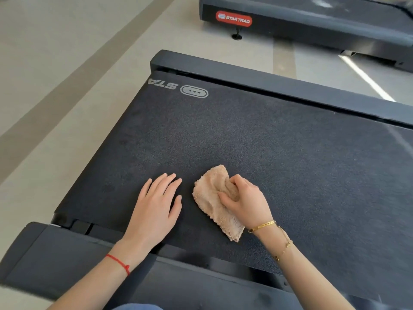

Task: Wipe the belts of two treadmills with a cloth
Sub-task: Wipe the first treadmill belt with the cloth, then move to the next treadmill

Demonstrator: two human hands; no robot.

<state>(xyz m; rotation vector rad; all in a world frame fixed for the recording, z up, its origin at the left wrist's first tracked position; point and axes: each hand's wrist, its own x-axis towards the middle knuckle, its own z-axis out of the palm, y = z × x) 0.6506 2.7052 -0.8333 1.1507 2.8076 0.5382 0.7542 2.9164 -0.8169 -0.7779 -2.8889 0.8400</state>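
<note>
A pale floor [67,86] crossed by darker stripes spreads beneath two dark treadmills. The near treadmill's belt [268,142], black and grainy, fills most of the frame, running from lower left to the right edge, with a grey printed logo [194,92] near its far left corner. A dark side rail [279,85] borders the belt on the far side, and another side rail [55,260] lies along the near side under the person's forearms. A second treadmill [312,25] stands well apart at upper right, a red STAR TRAC badge [233,18] on its end and part of its own belt [348,5] visible at the top edge.

On the near belt, a crumpled beige cloth [212,200] lies flat against the surface, just right of the left hand [156,206]. That hand rests palm down on the belt, its fingers [166,182] straight and slightly spread, holding nothing. The right hand [245,200] presses on the cloth, its fingers [232,182] curled into the bunched fabric and gripping it.

A gold bracelet [262,225] and a thin gold chain [285,245] circle the right wrist; a red string [118,262] circles the left.
</note>
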